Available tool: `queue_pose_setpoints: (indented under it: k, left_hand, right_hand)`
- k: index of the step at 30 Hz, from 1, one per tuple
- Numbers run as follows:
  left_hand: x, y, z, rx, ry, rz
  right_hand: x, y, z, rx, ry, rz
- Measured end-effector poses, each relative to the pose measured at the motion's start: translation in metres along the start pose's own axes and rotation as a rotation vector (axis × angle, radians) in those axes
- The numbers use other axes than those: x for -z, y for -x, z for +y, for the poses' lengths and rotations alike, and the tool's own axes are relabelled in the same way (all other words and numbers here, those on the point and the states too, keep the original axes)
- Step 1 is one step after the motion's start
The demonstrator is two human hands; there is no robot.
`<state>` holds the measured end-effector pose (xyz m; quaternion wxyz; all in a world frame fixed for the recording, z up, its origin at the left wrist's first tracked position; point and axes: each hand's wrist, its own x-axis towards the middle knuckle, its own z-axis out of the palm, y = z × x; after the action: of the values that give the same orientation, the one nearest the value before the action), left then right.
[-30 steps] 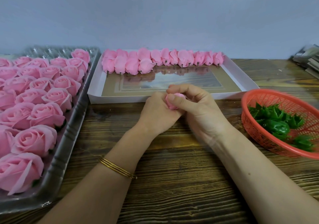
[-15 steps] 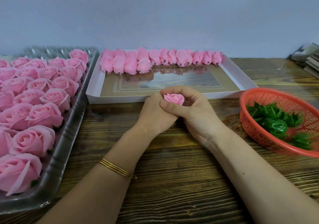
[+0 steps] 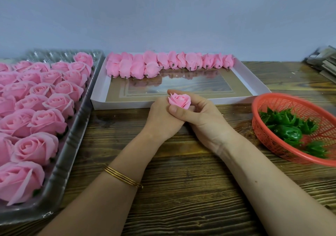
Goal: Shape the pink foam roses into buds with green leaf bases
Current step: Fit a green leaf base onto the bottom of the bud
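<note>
Both hands meet over the middle of the bench, nearer its far edge. The left hand and right hand curl together, their grip closed round a pink foam rose (petals facing up), the right thumb lying across the left fingers.

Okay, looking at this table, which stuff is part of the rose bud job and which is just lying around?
In the job: pink rose held between left hand and right hand; open roses in the clear tray; finished buds in the white box; green leaf bases in the red basket.
Just lying about: blurred flat stack at the far right.
</note>
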<state>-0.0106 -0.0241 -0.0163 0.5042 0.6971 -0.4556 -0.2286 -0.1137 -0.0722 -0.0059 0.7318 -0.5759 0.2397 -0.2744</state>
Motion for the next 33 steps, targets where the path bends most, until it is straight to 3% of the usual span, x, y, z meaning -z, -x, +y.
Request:
queue_pose_setpoints:
  k: [3,10,22,33]
  left_hand:
    - [-0.001,0.0011,0.0037,0.019,0.047,0.04]
    - [-0.0037,0.0014,0.0044,0.021,0.115,0.092]
    - [-0.005,0.0002,0.0039,0.017,0.152,0.115]
    - [-0.0053,-0.0002,0.0011,-0.017,0.109,0.102]
  right_hand:
    - [0.0027,-0.002,-0.0025,0.004,-0.12,-0.054]
    - [-0.0029,-0.0018,-0.0076,-0.039,-0.255,0.072]
    - [-0.0021,-0.0046,-0.0081,-0.105,-0.325,0.165]
    - [0.0022,-0.0087,-0.0051,-0.121,-0.325,0.134]
